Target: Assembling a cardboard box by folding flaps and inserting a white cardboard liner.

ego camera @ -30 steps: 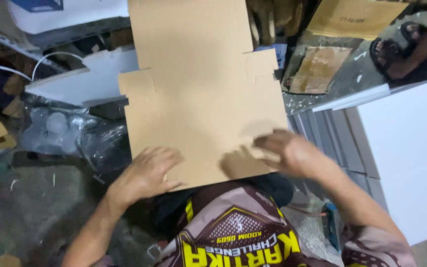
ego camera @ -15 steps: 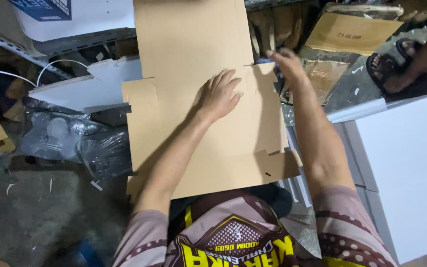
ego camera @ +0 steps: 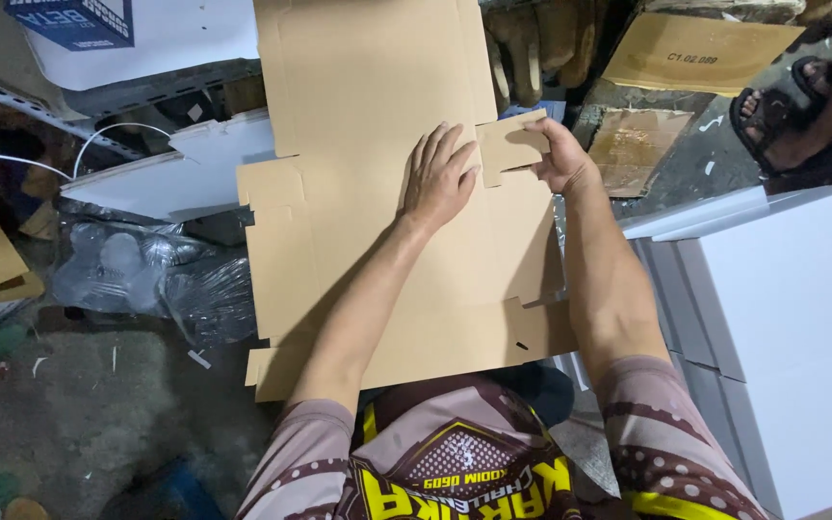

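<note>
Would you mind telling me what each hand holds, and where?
The right hand grips a small side flap of the flat cardboard sheet; the left hand only presses flat.

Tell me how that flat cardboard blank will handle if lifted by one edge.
The cardboard blank looks thin and wide, so it would probably sag and feel light. It likely bends first at its creases: the right hand has a small flap folded up while the left hand presses the panel flat. On the person's lap it may slide easily.

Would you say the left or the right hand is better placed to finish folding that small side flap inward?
Probably the right hand: it already grips the small flap, while the left hand lies flat on the cardboard sheet.
</note>
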